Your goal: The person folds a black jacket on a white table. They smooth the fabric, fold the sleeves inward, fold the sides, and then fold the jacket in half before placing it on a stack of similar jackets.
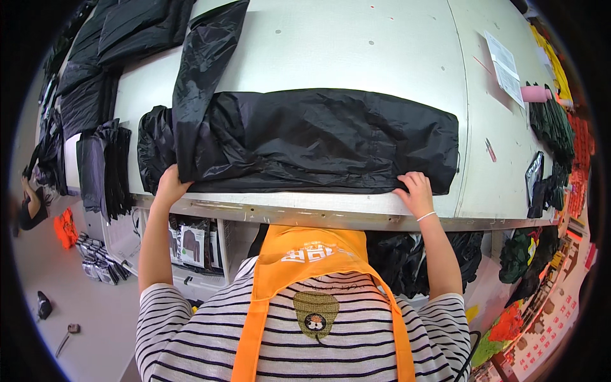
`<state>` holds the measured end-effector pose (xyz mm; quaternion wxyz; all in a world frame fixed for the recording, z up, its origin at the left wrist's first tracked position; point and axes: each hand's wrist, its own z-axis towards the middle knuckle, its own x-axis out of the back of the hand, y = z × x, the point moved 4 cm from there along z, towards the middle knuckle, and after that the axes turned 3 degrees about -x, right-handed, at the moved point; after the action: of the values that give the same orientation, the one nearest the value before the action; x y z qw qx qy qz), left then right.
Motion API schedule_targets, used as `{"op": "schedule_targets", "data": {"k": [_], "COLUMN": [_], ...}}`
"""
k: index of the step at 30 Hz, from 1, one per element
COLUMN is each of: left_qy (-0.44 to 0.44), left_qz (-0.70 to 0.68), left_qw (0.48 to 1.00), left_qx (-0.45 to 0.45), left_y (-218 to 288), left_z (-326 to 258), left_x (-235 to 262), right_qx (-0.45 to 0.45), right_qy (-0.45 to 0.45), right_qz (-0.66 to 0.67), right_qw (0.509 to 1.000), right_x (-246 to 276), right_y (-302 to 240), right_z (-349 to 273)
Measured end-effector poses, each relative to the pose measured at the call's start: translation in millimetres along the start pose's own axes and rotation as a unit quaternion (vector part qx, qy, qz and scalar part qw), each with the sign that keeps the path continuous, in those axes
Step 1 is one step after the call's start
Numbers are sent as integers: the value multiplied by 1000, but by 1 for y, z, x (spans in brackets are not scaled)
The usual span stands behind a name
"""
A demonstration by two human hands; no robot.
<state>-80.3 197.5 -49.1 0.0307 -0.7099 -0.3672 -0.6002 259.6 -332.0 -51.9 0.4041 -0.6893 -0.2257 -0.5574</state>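
A long black shiny garment (318,137) lies folded lengthwise across the white table (356,44), near its front edge. One sleeve (203,70) is laid up and across its left part. My left hand (170,181) grips the garment's lower left end at the fold. My right hand (415,191) presses on the garment's lower right edge, fingers curled onto the fabric. Both forearms reach up from my striped shirt and orange apron (305,280).
More black garments are piled at the table's far left (121,32) and hang over its left edge (105,165). Paper sheets (503,67), a pink roll (534,93) and dark green cloth (550,124) lie at the right. Packed items sit under the table (191,245).
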Motion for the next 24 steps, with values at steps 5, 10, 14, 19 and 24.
{"op": "schedule_targets", "data": {"k": [5, 10, 14, 19, 24], "left_qy": [169, 144, 129, 51, 13], "left_qz": [64, -16, -37, -74, -85], "left_qw": [982, 989, 991, 995, 996], "left_qx": [-60, -13, -1, 50, -34], "left_y": [32, 23, 28, 12, 19], "left_z": [16, 15, 15, 15, 24], "left_x": [25, -22, -15, -15, -2], "right_qx": [-14, -164, -119, 87, 140], "right_qy": [-12, -245, -392, -27, 73], "right_qz": [-51, -84, 65, 115, 125], "right_qw": [999, 952, 910, 989, 980], "right_x": [17, 22, 65, 80, 23], "right_y": [15, 19, -38, -142, -236], "right_z": [18, 45, 162, 392, 567]}}
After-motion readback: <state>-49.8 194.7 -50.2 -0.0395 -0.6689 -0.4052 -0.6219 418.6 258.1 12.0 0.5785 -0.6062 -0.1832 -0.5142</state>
